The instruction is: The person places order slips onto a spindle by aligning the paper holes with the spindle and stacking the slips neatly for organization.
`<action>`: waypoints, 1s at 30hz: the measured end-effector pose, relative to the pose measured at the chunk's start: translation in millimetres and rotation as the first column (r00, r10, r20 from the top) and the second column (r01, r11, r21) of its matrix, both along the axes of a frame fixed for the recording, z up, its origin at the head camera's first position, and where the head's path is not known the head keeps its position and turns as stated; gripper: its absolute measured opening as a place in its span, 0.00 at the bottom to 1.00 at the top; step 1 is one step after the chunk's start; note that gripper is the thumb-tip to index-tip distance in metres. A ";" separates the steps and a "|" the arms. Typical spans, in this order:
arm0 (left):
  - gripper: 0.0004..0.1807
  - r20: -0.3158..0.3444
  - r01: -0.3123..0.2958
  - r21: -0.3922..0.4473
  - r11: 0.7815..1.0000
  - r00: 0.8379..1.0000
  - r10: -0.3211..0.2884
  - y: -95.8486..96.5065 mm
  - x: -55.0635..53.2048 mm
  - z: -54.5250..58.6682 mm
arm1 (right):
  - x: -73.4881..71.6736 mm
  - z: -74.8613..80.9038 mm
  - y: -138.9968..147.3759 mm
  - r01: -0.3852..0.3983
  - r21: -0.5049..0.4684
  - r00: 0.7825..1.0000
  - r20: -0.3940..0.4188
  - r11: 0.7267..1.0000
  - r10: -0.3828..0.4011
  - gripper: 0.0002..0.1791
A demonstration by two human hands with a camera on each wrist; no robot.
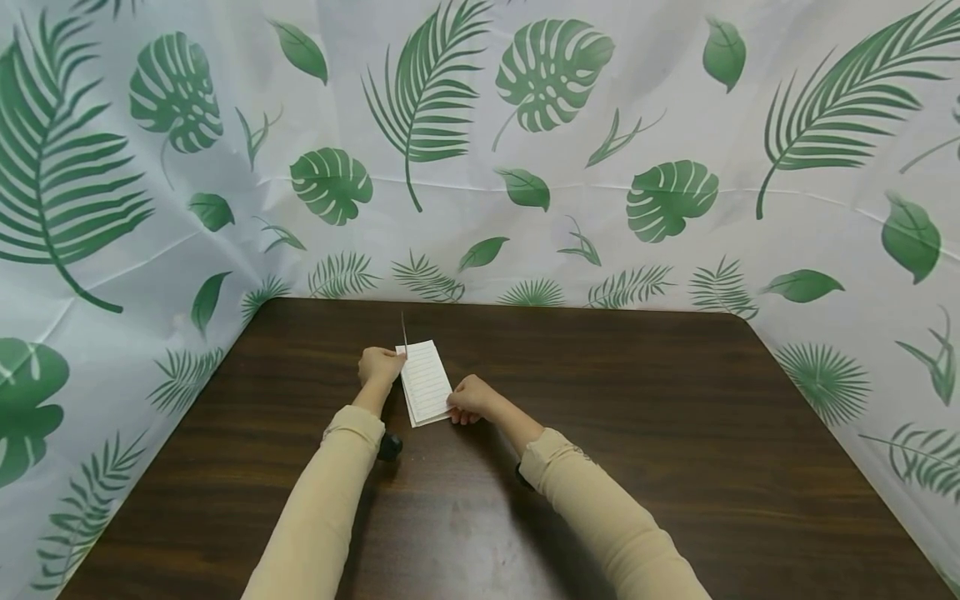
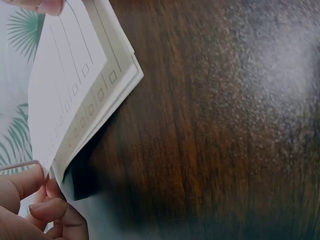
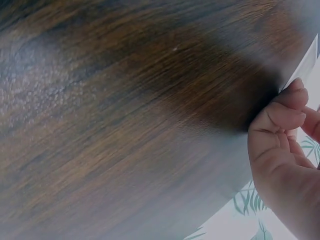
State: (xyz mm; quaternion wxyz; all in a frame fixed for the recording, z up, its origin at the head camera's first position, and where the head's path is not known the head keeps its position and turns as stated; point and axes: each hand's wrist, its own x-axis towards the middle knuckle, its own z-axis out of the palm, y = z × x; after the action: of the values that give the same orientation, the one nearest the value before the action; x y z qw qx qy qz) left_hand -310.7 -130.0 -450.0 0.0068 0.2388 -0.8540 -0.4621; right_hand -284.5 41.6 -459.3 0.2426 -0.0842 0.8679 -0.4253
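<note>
A white checklist notepad [image 1: 427, 383], ruled with lines and small checkboxes, is held up between both hands over the far left half of the table. At its upper left corner, my left hand [image 1: 380, 365] pinches the paper between thumb and fingers. A thin stick-like piece [image 1: 404, 329] rises from that same pinch; its kind is unclear. My right hand [image 1: 472, 398] grips the lower right corner, fingers curled beneath. Seen from the left wrist, the top sheet [image 2: 62, 75] stands apart from the pages [image 2: 112, 65] under it. In the right wrist view only the pad's edge [image 3: 302, 65] shows past the fingers.
The dark wood table [image 1: 675, 467] has rounded far corners. Behind and beside it hangs a white curtain [image 1: 465, 225] printed with green leaves. A black band [image 1: 390, 447] sits under the left wrist, below a cream sleeve [image 1: 322, 500].
</note>
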 end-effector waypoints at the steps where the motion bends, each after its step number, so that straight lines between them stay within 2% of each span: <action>1: 0.15 0.007 0.002 -0.014 1.000 1.000 -0.001 0.1 -0.5 -0.4 | 0.9 1.0 0.4 -0.008 0.010 1.000 -0.018 1.000 0.008 0.15; 4: 0.14 0.023 0.004 -0.036 0.999 1.000 -0.003 0.2 -2.1 -1.6 | 1.8 1.7 2.6 -0.042 0.040 0.996 -0.074 0.998 0.045 0.16; 14: 0.12 0.032 -0.021 -0.068 0.997 0.999 0.023 1.3 -2.9 -6.7 | 1.0 -1.5 3.8 -0.101 0.125 0.987 -0.108 0.987 0.115 0.17; 19: 0.12 0.037 -0.004 -0.093 0.996 0.999 0.007 0.0 -5.8 -9.1 | 0.3 3.6 1.2 -0.136 0.184 0.985 -0.081 0.973 0.153 0.17; 23: 0.12 0.043 0.024 -0.082 0.996 0.999 -0.021 0.1 -9.7 -13.2 | -0.9 5.0 1.8 -0.151 0.229 0.985 -0.045 0.962 0.165 0.17; 30: 0.10 0.027 0.036 -0.043 0.998 0.999 -0.035 0.3 -13.2 -16.1 | -2.2 7.4 1.8 -0.140 0.264 0.984 -0.069 0.954 0.164 0.17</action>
State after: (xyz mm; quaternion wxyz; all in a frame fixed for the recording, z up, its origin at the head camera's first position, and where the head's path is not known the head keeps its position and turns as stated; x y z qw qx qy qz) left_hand -323.8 -129.7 -466.1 -0.0072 0.2295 -0.8679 -0.4404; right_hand -286.6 43.3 -451.9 0.2442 -0.1375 0.9168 -0.2845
